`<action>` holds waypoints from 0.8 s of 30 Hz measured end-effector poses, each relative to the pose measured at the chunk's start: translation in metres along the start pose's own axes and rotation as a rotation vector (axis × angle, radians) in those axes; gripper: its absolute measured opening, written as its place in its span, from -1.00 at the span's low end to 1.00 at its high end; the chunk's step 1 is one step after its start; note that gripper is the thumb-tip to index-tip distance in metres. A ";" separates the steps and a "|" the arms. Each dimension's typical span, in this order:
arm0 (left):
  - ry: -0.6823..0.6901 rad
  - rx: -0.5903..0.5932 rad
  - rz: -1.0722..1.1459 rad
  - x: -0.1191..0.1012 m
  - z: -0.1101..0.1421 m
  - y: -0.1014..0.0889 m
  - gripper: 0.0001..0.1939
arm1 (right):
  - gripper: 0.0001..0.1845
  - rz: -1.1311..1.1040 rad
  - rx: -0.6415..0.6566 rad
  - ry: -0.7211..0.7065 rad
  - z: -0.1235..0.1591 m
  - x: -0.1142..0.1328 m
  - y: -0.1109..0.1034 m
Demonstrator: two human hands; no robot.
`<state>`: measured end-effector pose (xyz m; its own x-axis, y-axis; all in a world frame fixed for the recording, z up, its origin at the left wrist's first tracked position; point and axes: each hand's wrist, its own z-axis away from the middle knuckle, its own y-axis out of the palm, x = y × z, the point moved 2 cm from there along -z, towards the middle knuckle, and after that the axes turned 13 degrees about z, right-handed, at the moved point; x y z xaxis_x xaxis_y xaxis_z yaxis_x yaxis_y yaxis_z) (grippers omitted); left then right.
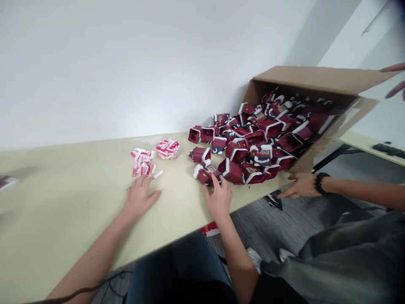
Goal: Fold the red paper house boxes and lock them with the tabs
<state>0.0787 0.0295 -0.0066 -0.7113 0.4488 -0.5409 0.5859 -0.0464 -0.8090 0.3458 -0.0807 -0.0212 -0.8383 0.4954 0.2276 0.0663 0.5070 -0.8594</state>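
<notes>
My right hand (219, 197) curls over a dark red card box with white trim (206, 175), which lies at the front of a large heap of similar boxes (253, 139). My left hand (139, 196) rests flat on the table, fingers spread, its fingertips just below a loose pile of pink-and-white paper strips (142, 162). Beyond that pile stands a round clear tub (168, 149) filled with more strips. The heap spills from a tipped cardboard carton (303, 80) lying on its side.
A co-worker's hand with a dark bead bracelet (300, 185) is at the carton's lower flap, and fingers of another hand (392, 80) show at its far side. The cream table (63, 211) meets a white wall. Paper scraps (274, 199) lie on the grey floor.
</notes>
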 end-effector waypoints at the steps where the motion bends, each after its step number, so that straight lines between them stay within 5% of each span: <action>1: -0.002 -0.010 0.008 0.001 0.000 -0.001 -0.39 | -0.48 -0.001 0.010 0.005 0.000 0.002 0.000; 10: -0.018 -0.024 0.038 0.003 -0.001 0.001 -0.41 | -0.54 0.065 0.130 0.047 -0.014 0.018 -0.006; 17: -0.017 -0.051 0.049 0.005 0.002 0.001 -0.44 | -0.13 0.078 0.182 0.000 -0.036 0.004 -0.007; 24: 0.013 -0.091 0.103 0.003 0.003 0.001 -0.49 | 0.01 0.143 0.197 0.020 -0.039 0.013 0.001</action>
<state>0.0759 0.0278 -0.0093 -0.6410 0.4573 -0.6164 0.6885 -0.0122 -0.7251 0.3557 -0.0462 -0.0019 -0.8167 0.5676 0.1043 0.0756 0.2844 -0.9557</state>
